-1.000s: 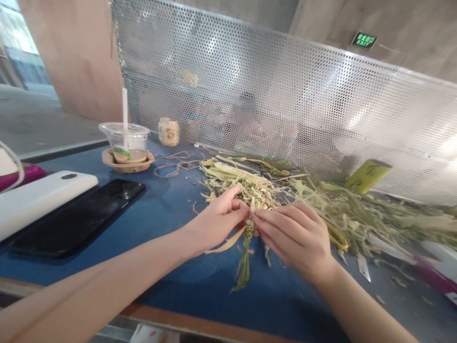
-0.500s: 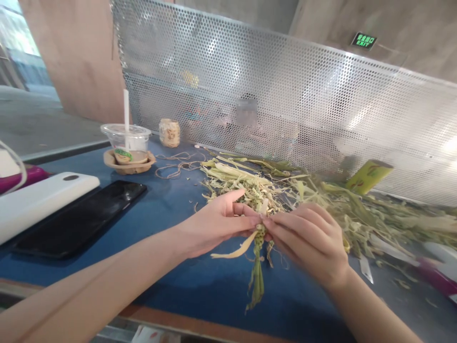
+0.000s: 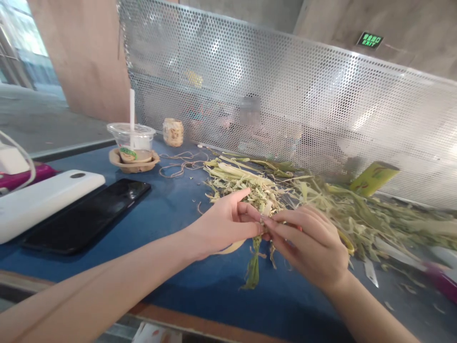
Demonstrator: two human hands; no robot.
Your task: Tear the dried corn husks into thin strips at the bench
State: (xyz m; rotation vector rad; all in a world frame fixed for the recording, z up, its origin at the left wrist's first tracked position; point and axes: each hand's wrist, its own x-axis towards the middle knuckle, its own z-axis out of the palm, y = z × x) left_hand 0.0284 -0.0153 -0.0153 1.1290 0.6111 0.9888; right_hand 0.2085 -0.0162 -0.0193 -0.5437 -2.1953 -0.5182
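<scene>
My left hand [image 3: 228, 221] and my right hand [image 3: 314, 243] meet at the fingertips above the blue table [image 3: 171, 286]. Between them they pinch a narrow braid of corn husk [image 3: 253, 269]; its green, leafy tail hangs below my fingers. The upper part of the braid is mostly covered by my fingers. A pale loose strip [image 3: 233, 247] sticks out under my left hand. Just beyond my hands lies a heap of shredded pale husks [image 3: 239, 176]. A yellow ring-shaped thing [image 3: 346, 243] shows beside my right wrist, partly hidden.
A black phone [image 3: 89, 214], a white device [image 3: 53, 200] and a plastic cup with a straw [image 3: 134, 140] stand left. Thin cord [image 3: 182, 164] and a wrapped jar [image 3: 173, 132] lie behind. More husks [image 3: 371, 214] and a blade [image 3: 371, 272] are right. A perforated metal screen [image 3: 278, 81] borders the table.
My fingertips have shifted slightly on the braid, and less of its tail shows below them. The loose pale strip is now mostly behind my left hand. The view has moved slightly.
</scene>
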